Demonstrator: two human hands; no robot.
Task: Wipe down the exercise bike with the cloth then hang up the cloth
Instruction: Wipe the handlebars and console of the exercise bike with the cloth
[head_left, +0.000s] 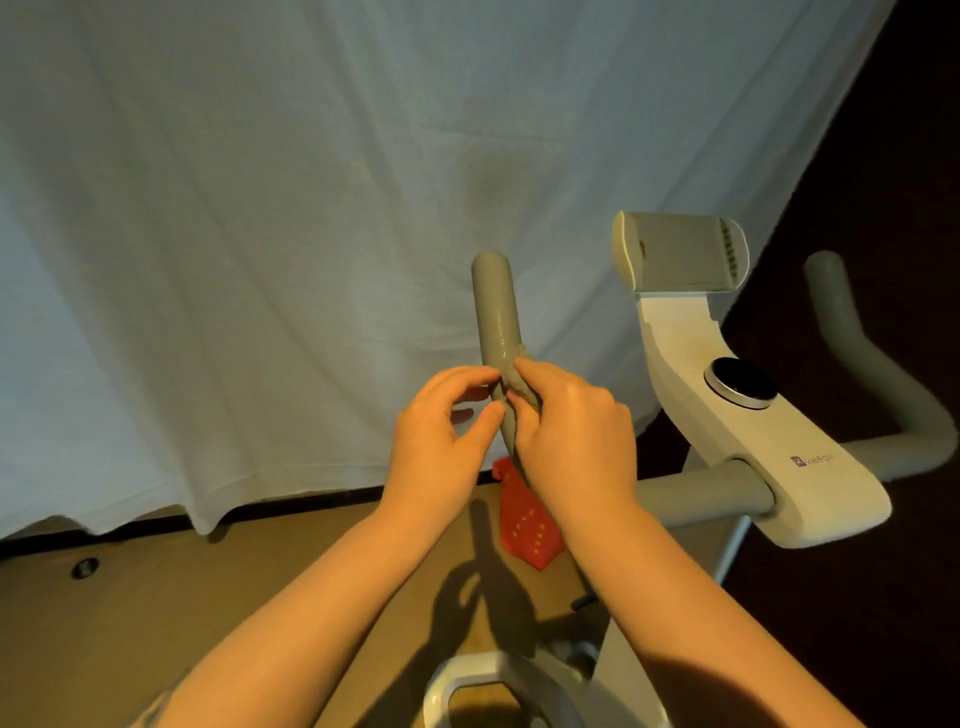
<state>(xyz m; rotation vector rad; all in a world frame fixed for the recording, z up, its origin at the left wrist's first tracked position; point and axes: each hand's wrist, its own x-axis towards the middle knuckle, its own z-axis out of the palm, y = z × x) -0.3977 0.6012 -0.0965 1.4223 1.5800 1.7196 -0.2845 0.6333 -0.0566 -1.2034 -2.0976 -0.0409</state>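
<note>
the cloth is bunched against the left handlebar of the bike, at the point where the grey grip passes between the two hands. only a small grey wad of it shows, close in colour to the grip.

right hand: fingers curled round the wad and the bar, thumb and forefinger pinching the cloth at the top. the rest of the cloth is hidden under this hand.

left hand: just beside the right, on the left side of the bar. fingers bent, fingertips touching the cloth edge; thumb tip against the bar lower down. whether it grips the cloth or only touches it cannot be told.

the upper end of the bar stands bare above both hands. the console and phone holder lie to the right, well apart from the hands. a white sheet hangs behind. a red item lies on the floor below the wrists.
</note>
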